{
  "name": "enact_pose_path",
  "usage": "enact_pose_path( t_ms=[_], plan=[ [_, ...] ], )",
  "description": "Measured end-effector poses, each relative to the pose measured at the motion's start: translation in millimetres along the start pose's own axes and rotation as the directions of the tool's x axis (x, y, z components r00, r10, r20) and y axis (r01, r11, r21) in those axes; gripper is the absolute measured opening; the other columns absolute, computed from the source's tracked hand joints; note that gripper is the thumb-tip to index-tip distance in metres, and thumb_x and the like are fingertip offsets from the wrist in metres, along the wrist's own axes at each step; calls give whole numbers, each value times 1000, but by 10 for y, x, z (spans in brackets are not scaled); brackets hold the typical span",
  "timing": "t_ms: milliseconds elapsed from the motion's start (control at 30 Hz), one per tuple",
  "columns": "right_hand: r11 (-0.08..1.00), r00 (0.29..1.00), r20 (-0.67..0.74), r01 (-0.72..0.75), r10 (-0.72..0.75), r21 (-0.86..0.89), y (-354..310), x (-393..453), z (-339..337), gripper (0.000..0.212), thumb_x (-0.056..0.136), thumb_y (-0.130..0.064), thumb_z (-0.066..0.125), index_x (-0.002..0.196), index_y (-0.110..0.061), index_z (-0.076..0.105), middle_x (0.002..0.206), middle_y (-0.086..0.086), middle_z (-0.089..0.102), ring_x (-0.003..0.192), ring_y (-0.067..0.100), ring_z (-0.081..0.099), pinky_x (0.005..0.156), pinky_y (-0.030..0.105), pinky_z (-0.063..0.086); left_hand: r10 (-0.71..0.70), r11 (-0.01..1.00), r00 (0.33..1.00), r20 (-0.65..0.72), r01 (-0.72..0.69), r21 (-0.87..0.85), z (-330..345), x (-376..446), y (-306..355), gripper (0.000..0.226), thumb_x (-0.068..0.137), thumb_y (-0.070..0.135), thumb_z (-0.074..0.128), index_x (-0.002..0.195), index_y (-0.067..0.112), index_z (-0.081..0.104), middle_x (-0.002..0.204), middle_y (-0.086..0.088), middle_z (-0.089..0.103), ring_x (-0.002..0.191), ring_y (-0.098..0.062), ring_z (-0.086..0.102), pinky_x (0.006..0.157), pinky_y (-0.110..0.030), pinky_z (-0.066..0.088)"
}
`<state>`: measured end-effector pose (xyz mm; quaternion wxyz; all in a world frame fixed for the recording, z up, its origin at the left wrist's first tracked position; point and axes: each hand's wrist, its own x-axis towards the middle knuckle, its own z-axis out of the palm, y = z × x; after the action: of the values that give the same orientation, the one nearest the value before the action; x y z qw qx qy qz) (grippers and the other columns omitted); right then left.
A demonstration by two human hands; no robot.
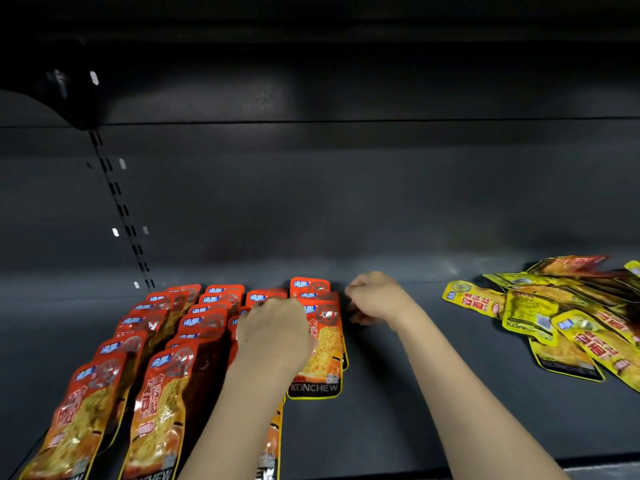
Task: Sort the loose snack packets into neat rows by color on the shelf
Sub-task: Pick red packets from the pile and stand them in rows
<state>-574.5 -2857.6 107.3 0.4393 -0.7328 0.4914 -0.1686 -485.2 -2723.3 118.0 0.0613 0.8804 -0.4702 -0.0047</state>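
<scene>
Red-orange snack packets (157,386) lie in overlapping rows on the left of the dark shelf (398,393). A fourth, shorter row of red packets (320,344) sits to their right. My left hand (273,336) rests palm down across the third and fourth rows, fingers pointing to the back. My right hand (375,299) hovers just right of the fourth row's back end, with its fingers curled and their tips beside the packets' edge. I see no packet in it. Yellow snack packets (561,317) lie in a loose, unsorted pile at the far right.
The shelf's back wall (346,202) rises behind the packets, with a slotted upright (121,209) at the left. Bare shelf lies between the red rows and the yellow pile. The shelf's front edge (606,462) runs along the bottom right.
</scene>
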Motion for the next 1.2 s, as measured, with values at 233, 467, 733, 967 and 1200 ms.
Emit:
enact_pose_path(
  t_ms=[233,467,733,967,1200],
  plan=[
    [972,984,-125,101,-129,-212,37,-86,-254,21,90,-29,53,86,-13,66,89,9,68,80,24,64,76,29,53,18,993,984,-178,-39,-112,-153,21,7,27,87,48,57,101,28,68,110,3,64,113,-23,51,95,-35,38],
    [954,960,-171,179,-223,-239,137,-295,-758,15,80,-31,67,93,-27,61,107,2,65,94,21,63,75,26,47,93,930,967,-238,-170,-327,-153,75,452,17,83,39,66,92,26,70,100,5,69,104,-20,60,88,-31,45],
    [928,926,-190,275,-326,-251,638,-534,-1649,20,80,-30,70,97,-24,61,87,-8,61,75,13,57,72,28,50,182,836,964,-195,-256,-485,-31,-7,1499,9,82,33,70,82,29,62,75,12,60,74,-13,56,70,-22,42],
    [899,915,-180,290,-361,-328,1278,-728,-2597,22,83,-28,68,103,-19,63,92,-4,63,84,11,54,71,21,36,196,802,964,-178,-262,-538,93,-213,2648,8,80,31,71,78,31,63,76,10,61,85,-18,63,83,-29,50],
    [906,918,-188,279,-349,-319,1854,-805,-3209,18,88,-25,63,105,-19,62,97,-1,67,80,14,53,66,22,32,187,857,960,-206,-262,-444,220,-316,3415,26,84,36,66,107,23,66,108,1,67,106,-18,59,90,-31,45]
  ],
)
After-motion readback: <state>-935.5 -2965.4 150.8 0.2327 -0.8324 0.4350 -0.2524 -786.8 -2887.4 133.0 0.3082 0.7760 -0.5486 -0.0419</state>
